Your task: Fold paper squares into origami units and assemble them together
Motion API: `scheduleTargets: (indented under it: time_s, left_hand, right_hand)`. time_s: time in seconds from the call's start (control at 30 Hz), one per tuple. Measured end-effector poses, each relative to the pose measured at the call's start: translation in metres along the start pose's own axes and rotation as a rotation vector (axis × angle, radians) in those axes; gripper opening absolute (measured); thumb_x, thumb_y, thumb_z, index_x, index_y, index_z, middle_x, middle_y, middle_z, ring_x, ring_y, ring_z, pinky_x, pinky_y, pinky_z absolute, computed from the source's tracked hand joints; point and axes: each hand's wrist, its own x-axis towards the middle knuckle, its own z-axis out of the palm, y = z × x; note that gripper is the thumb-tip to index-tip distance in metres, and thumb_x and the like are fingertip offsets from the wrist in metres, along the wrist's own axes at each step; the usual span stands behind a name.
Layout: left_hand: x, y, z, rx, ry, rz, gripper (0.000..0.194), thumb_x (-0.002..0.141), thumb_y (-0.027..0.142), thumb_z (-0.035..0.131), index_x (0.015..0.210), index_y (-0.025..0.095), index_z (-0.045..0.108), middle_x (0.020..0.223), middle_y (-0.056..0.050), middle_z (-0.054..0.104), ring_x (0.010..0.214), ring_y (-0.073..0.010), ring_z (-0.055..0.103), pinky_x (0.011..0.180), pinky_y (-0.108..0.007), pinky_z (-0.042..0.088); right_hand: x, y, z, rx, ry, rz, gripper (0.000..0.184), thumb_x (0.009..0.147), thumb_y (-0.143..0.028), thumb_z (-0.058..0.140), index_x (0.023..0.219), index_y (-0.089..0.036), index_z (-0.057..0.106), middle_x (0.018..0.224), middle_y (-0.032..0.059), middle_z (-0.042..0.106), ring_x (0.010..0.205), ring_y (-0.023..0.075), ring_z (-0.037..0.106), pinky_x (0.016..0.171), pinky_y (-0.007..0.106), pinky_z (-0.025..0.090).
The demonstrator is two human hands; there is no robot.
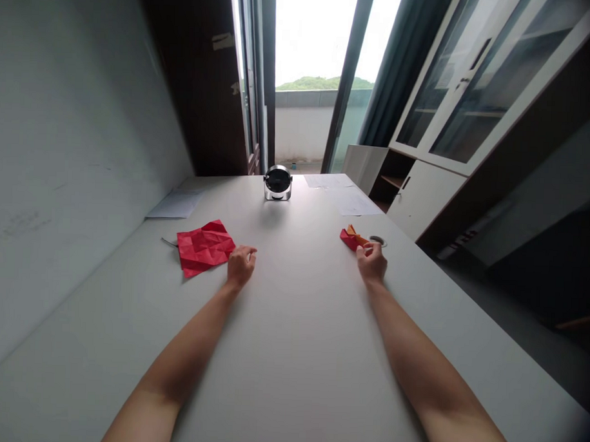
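Folded paper [348, 239] sits right on the surface [300, 350], lightly pinched in our right hand [372, 263], so we should spare its creases, our seemingly empty left hand [241, 267] half-curled by the sheet [204, 249].

A creased red square paper sheet [204, 249] is seen just left of the curled fingers [244, 250] of the left hand [242, 264]. A folded red-and-orange paper piece [348, 239] is met by the right hand's [372, 263] fingertips [368, 246], beyond which a grey ring-shaped object [383, 241] is partly hidden.
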Motion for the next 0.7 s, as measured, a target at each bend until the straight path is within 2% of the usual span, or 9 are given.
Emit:
scheduleTargets:
  time_s: [0.1, 0.23, 0.37, 0.57, 0.7]
  left_hand:
    - [0.008, -0.015, -0.021, 0.25, 0.061, -0.057, 0.029, 0.089, 0.02, 0.051, 0.11, 0.021, 0.071, 0.117, -0.014, 0.066, 0.119, -0.0345, 0.051, 0.105, -0.048, 0.035]
    - [0.01, -0.041, -0.034, 0.413, 0.077, -0.154, 0.044, 0.084, 0.025, 0.061, 0.128, 0.022, 0.062, 0.138, -0.015, 0.055, 0.134, -0.0363, 0.04, 0.113, -0.051, 0.026]
    - [0.009, -0.057, -0.032, 0.444, 0.032, -0.257, 0.057, 0.082, 0.033, 0.065, 0.136, 0.021, 0.054, 0.146, -0.017, 0.049, 0.139, -0.0371, 0.036, 0.114, -0.052, 0.024]
    - [0.01, -0.063, -0.028, 0.428, 0.026, -0.297, 0.065, 0.082, 0.041, 0.065, 0.141, 0.022, 0.05, 0.147, -0.017, 0.049, 0.138, -0.0366, 0.039, 0.115, -0.05, 0.025]
    - [0.009, -0.064, -0.029, 0.43, 0.023, -0.298, 0.059, 0.088, 0.043, 0.059, 0.142, 0.021, 0.052, 0.145, -0.017, 0.051, 0.135, -0.0362, 0.043, 0.113, -0.05, 0.028]
  right_hand:
    - [-0.006, -0.003, 0.001, 0.071, -0.024, -0.059, 0.029, 0.086, -0.046, 0.055, 0.097, -0.02, 0.061, 0.079, 0.0053, 0.068, 0.067, 0.0219, 0.06, 0.069, 0.031, 0.043]
    - [-0.01, -0.012, 0.003, 0.119, -0.102, -0.166, 0.029, 0.086, -0.046, 0.054, 0.094, -0.02, 0.065, 0.075, 0.005, 0.067, 0.068, 0.022, 0.06, 0.07, 0.032, 0.045]
    - [-0.012, -0.015, 0.004, 0.131, -0.15, -0.218, 0.031, 0.086, -0.045, 0.053, 0.094, -0.02, 0.068, 0.073, 0.005, 0.066, 0.068, 0.0219, 0.061, 0.072, 0.032, 0.046]
    - [-0.012, -0.016, 0.003, 0.139, -0.151, -0.218, 0.03, 0.085, -0.045, 0.053, 0.092, -0.02, 0.069, 0.074, 0.0051, 0.067, 0.067, 0.0217, 0.061, 0.071, 0.032, 0.046]
    - [-0.013, -0.018, 0.002, 0.142, -0.16, -0.217, 0.03, 0.084, -0.045, 0.055, 0.091, -0.02, 0.07, 0.072, 0.0045, 0.067, 0.067, 0.0212, 0.061, 0.071, 0.032, 0.046]
